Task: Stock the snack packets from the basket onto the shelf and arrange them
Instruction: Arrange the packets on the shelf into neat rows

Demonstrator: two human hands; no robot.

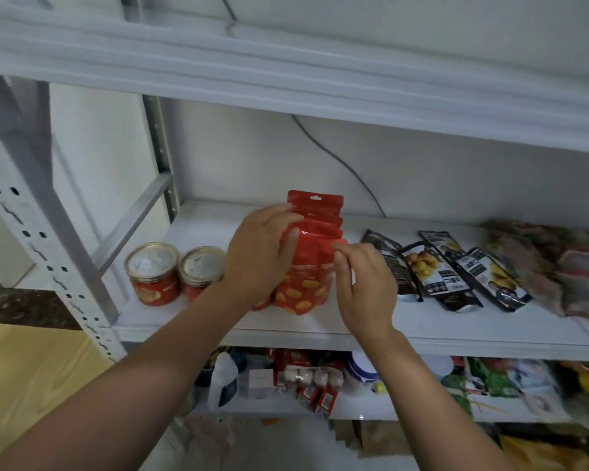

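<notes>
Standing upright in a close front-to-back row, the red snack packets (315, 256) are seen on the white shelf (303, 323), with their hang-hole headers stepped one behind another. They are judged to be light, soft foil pouches: slippery on the face, easily creased, prone to toppling as a row, and probably filled with brittle pieces that should not be squeezed. A hold is best taken at the flat sealed header or along the side seams, with the row steadied from one flank. At nine o'clock of the row the left hand (257, 256) is wrapped round its left edge, with the fingers curled over the headers and the thumb laid against the front pouch. At three o'clock the right hand (368, 287) is half closed, and its fingertips (340, 250) appear to pinch the upper right corner of the front pouch. Farther out at nine o'clock two lidded cans (153, 271) are set just beside the left wrist; at three o'clock black packets (432, 270) lie overlapped and flat, apart from the row. At six o'clock a lower tier of mixed goods (303, 379) is visible. No basket is in view.
</notes>
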